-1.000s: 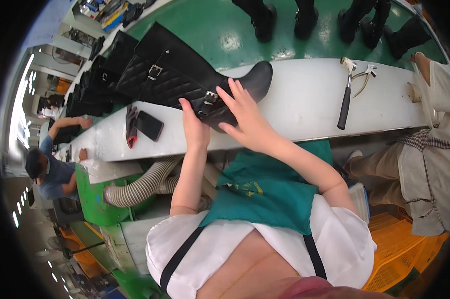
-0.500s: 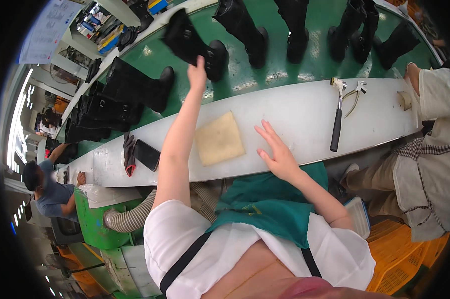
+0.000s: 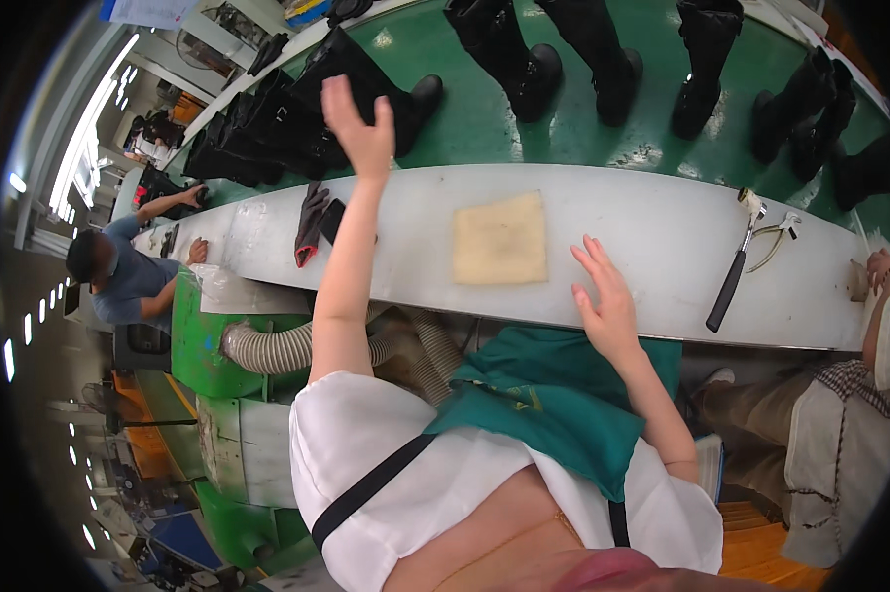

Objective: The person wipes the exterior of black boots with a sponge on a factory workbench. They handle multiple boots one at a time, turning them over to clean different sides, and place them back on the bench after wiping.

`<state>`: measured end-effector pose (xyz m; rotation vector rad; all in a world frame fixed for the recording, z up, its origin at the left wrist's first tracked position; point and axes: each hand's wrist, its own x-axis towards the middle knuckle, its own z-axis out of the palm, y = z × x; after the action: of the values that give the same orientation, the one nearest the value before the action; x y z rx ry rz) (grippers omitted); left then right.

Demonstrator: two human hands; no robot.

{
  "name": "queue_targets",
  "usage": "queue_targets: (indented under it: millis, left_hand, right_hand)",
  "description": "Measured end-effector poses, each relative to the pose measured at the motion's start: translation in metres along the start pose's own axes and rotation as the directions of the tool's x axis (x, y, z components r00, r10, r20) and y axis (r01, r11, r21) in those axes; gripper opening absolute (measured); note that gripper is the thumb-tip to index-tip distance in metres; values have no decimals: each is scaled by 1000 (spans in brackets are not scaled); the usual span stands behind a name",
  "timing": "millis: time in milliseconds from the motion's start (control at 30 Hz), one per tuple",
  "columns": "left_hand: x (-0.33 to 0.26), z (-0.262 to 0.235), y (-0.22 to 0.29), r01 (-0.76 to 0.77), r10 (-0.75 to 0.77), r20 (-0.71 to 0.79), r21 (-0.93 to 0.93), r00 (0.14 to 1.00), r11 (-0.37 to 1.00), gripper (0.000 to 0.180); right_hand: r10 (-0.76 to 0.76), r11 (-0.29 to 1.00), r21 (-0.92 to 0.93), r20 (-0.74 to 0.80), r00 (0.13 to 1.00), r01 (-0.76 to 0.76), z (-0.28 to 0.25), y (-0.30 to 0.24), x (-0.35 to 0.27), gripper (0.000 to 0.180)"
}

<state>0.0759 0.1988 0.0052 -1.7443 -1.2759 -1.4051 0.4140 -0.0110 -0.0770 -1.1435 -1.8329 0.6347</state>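
Observation:
My left hand [image 3: 362, 136] is raised at the far edge of the white table [image 3: 415, 222], fingers spread and holding nothing. It overlaps a tall black boot [image 3: 351, 54] on the green surface [image 3: 474, 138]; whether it touches the boot I cannot tell. My right hand [image 3: 607, 304] hovers above the near table edge, empty, with fingers stretched. A square cream pad [image 3: 500, 240] lies flat to its left. Another buckled black boot [image 3: 504, 54] stands upright beyond the pad.
Several black boots [image 3: 603, 59] line the green surface. A hammer [image 3: 731, 281] and pincers [image 3: 775, 237] lie on the right. Gloves [image 3: 312, 222] and a phone [image 3: 333, 219] lie left. Co-workers stand at both ends. A ribbed hose [image 3: 272, 347] runs below the table.
My left hand has let go of the buckled boot and moved left to another boot. The boots have shifted right relative to the table. My view has turned left.

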Motion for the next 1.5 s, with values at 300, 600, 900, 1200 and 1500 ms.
queue_targets:
  millis: [300, 600, 900, 1200, 1500]
  left_hand:
    - [3, 18, -102, 806, -727, 356, -340, 587, 484, 43]
    - [51, -50, -22, 712, -733, 389, -679, 558, 182, 32]
    - [46, -102, 124, 701, -602, 474, -680, 642, 213, 41]
    - [-28, -65, 263, 51, -23, 45, -894, 999, 446, 33]
    - [-114, -68, 299, 63, 484, 207, -953, 850, 297, 42]
  right_hand:
    - [-39, 997, -64, -18, 999, 38, 5, 3, 3, 42]
    - [-6, 996, 89, 8, 1000, 6, 3, 8, 0, 38]
    - [-43, 858, 508, -81, 996, 79, -3, -68, 63, 43]
    - [-109, 911, 359, -262, 959, 202, -47, 39, 124, 51]
    - [-495, 663, 730, 265, 827, 163, -111, 27, 113, 70]
